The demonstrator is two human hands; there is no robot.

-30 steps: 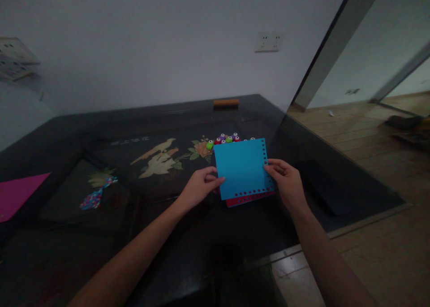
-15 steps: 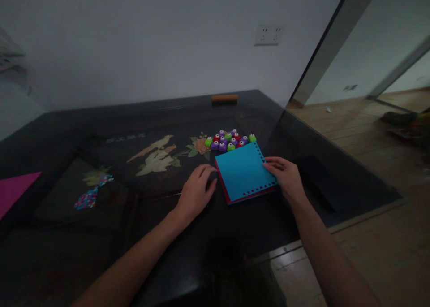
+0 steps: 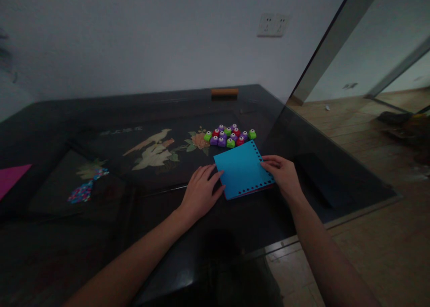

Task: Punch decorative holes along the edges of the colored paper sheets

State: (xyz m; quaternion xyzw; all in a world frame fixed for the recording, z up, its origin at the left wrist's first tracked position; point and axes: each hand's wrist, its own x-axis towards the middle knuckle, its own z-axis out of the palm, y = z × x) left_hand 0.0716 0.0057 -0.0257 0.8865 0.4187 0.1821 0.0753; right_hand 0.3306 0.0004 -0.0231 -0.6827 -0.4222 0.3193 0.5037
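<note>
Blue sheet [image 3: 242,170] lies flat on the desk [image 3: 235,226], toward its right edge, stacked on a red sheet [image 3: 265,188]. Left hand [image 3: 200,192]: open, fingertips against the sheet's left edge. Punches [image 3: 230,136]: just beyond the far corner. Right hand [image 3: 284,175]: fingers on the punched right edge; whether they pinch it or only rest on it cannot be determined. Risk: uneven pressure may slide the sheets out of register or push them into the punches.

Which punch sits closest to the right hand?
The green punch at the cluster's right end, by the blue sheet's far corner; the rest lie further left.
</note>
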